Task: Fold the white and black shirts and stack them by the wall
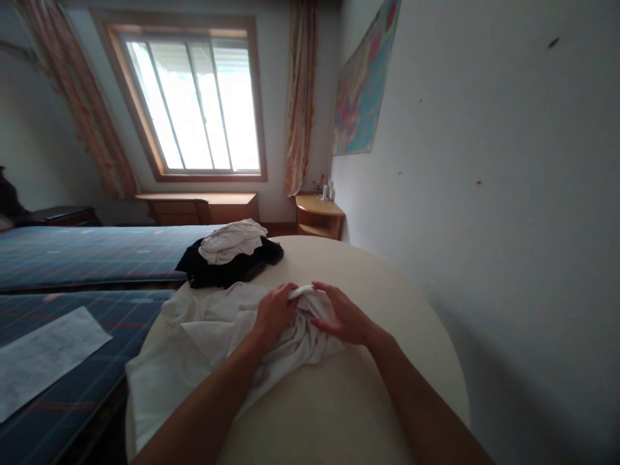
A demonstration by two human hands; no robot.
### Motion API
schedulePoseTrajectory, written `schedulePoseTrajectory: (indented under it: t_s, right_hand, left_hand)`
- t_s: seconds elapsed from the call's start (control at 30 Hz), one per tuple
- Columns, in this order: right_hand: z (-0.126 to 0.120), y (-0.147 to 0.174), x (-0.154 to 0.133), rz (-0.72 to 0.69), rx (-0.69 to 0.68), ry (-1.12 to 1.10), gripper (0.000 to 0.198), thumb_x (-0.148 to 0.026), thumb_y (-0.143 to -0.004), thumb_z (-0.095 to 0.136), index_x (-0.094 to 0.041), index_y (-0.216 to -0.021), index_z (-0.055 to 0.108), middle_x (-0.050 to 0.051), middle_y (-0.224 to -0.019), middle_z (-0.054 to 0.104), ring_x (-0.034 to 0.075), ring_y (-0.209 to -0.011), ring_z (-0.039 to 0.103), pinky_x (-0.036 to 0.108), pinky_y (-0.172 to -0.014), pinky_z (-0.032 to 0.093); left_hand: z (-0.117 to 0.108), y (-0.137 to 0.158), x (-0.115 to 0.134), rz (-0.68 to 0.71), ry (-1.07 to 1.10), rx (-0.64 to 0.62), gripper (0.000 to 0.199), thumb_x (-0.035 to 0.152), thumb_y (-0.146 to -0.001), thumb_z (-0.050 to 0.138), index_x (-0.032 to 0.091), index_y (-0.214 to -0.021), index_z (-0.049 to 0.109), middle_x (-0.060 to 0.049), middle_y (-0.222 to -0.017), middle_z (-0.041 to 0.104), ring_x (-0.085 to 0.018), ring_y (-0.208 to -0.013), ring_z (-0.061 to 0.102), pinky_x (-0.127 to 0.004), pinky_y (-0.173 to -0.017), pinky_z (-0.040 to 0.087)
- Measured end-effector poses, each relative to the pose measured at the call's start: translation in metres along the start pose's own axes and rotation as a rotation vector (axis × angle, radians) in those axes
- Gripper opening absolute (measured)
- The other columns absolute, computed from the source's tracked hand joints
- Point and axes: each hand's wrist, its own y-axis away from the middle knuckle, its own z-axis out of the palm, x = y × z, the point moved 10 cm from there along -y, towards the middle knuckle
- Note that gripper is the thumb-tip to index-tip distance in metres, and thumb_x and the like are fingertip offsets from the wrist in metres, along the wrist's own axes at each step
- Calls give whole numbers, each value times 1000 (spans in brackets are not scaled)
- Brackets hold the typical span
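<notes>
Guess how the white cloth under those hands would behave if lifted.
Probably floppy: the cloth bunches into soft creases. Likely light, as its folds look thin. Its loose part would probably trail, spread across the table.

Curled left hand (275,314) sits just beside half-open right hand (345,318).

Daylight comes from the window (194,106), beyond the left hand (276,313) and to its left — its panes blown out to near-white. The light over the tabletop (339,407) is dimmer and soft. Right of the right hand (343,316), the wall (484,245) sinks into grey shadow low down. Fine detail is smeary — print on the paper (53,358) left of the left hand is unreadable — and wide-angle stretch tilts the far-left curtain (80,97).
</notes>
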Motion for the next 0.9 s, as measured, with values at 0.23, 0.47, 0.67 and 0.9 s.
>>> schedulePoseTrajectory:
  t_s: [0.23, 0.47, 0.67, 0.9]
  right_hand:
    - [30, 9, 39, 212, -195, 129, 72, -61, -71, 74, -22, -130, 59, 14, -133, 59, 36, -135, 41, 54, -110, 32]
    - [20, -7, 27, 191, 29, -59, 21, -33, -95, 49, -21, -101, 64, 9, -102, 72, 23, -96, 65, 35, -84, 49]
    - [-20, -2, 36, 238, 350, -241, 26, -43, -94, 48, -20, -93, 61, 4, -87, 70, 19, -82, 65, 30, -72, 51]
    - [6, -8, 23, 173, 243, -350, 37, -41, -91, 58, -21, -121, 52, 7, -104, 70, 19, -96, 66, 36, -85, 53]
  left_hand:
    - [-35, -7, -76, -366, 132, 277, 22, 35, -90, 50, 19, -98, 63, -8, -89, 71, -25, -85, 67, -33, -78, 50]
    - [-42, -2, -10, 112, 32, 300, 49, 15, -83, 46, 21, -131, 54, -9, -141, 52, -23, -131, 47, -39, -111, 36]
    - [0, 12, 38, 286, -50, -133, 67, 44, -86, 61, 30, -147, 38, -8, -142, 54, -27, -126, 53, -41, -106, 39]
    - [-5, -2, 3, -11, 145, -67, 19, 33, -87, 54, 20, -90, 69, -4, -84, 71, -19, -77, 66, -27, -72, 47]
